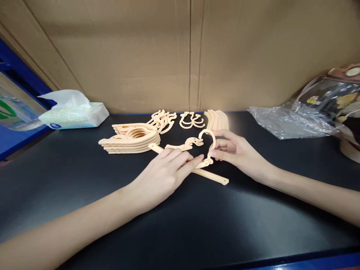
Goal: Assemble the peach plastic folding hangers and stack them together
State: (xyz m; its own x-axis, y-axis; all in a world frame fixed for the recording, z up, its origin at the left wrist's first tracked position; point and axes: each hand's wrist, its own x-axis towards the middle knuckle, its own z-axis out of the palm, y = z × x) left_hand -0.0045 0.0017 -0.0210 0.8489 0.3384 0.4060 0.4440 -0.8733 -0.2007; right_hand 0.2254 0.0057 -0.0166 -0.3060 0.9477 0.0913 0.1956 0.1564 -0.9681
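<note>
Between my hands lie cream plastic hanger parts. My right hand [232,150] pinches a curved hanger hook [214,139] between thumb and fingers, with its open loop facing left. The foot of the hook meets the end of a hanger arm [206,163]. Over that arm bends my left hand [170,168], fingers together and gripping it; much of the arm is hidden beneath them. A straight hanger bar [213,176] runs under the left hand, showing at both sides. Just beyond the fingers, another hanger arm with a notched end [194,142] lies on the black table [197,225].
A stack of hangers [129,140] stands at left. Behind are a pile of hanger arms [163,119], several loose hooks [192,122] and a row of bars [218,119]. A tissue pack [81,114] is far left; clear plastic [292,122] and a bag [332,97] lie right.
</note>
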